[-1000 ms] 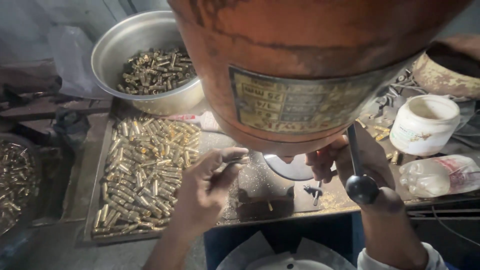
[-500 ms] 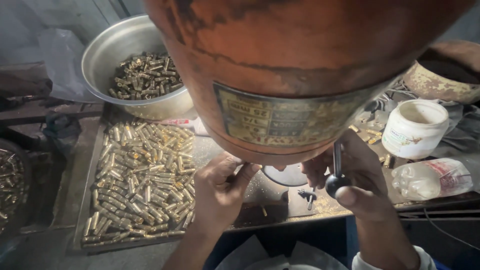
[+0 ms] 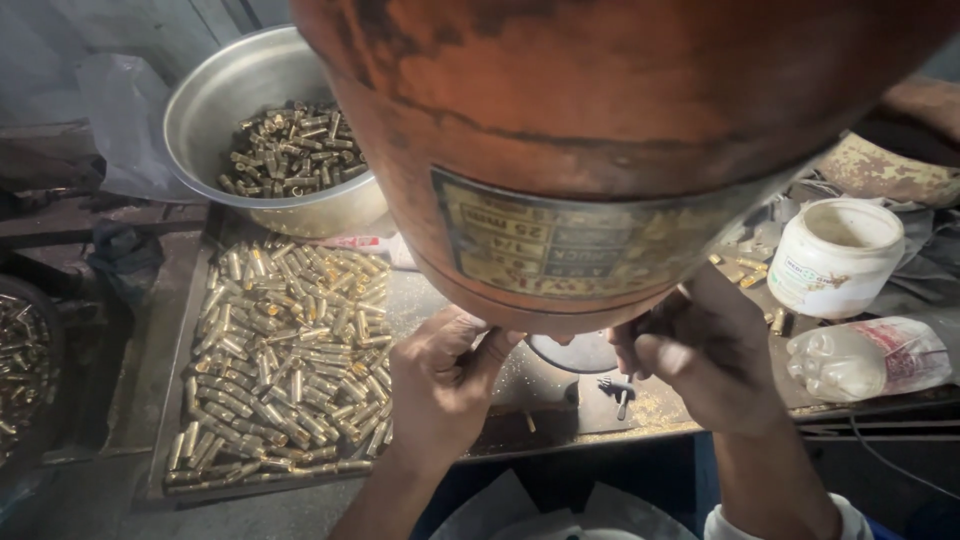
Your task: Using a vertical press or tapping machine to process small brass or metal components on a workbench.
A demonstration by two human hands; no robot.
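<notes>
Both hands, left hand (image 3: 440,375) and right hand (image 3: 705,355), reach under one big orange machine (image 3: 600,130); I cannot tell their grips. Left of them, countless brass tubes (image 3: 285,350) lie pointing every way.

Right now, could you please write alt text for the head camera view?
Two hands, left hand and right hand, work close together under a big rusty orange machine housing. Left of them, a tray holds small brass pieces, with more in a metal bowl.

Hands (image 3: 440,375) under rusty machine housing (image 3: 600,130)
</notes>
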